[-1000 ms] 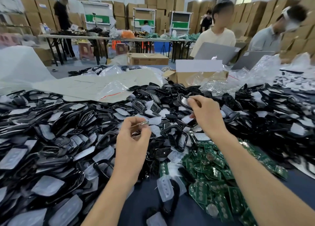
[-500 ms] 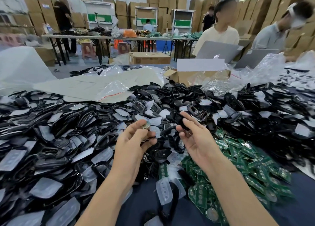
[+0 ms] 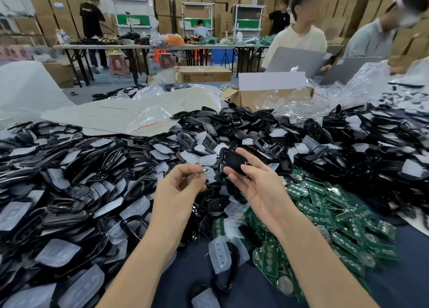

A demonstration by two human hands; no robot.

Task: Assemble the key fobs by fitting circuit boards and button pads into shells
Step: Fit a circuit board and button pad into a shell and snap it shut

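My right hand [image 3: 255, 187] holds a black key fob shell [image 3: 234, 160] between thumb and fingers, palm turned up, above the pile. Just left of it, my left hand [image 3: 178, 189] pinches a small metal part [image 3: 202, 171] at its fingertips. A wide heap of black shells [image 3: 97, 168] mixed with translucent white button pads [image 3: 137, 208] covers the table. Green circuit boards [image 3: 325, 217] lie heaped at the right front.
An open cardboard box [image 3: 267, 96] with clear plastic bags stands behind the pile. A flat plastic bag [image 3: 130, 117] lies at the back left. Two people sit at laptops [image 3: 294, 59] across the table. Bare dark tabletop [image 3: 185, 266] shows between my forearms.
My right hand drew back from the far pile with a black shell and brought it close to my left hand, which kept pinching the small metal part.
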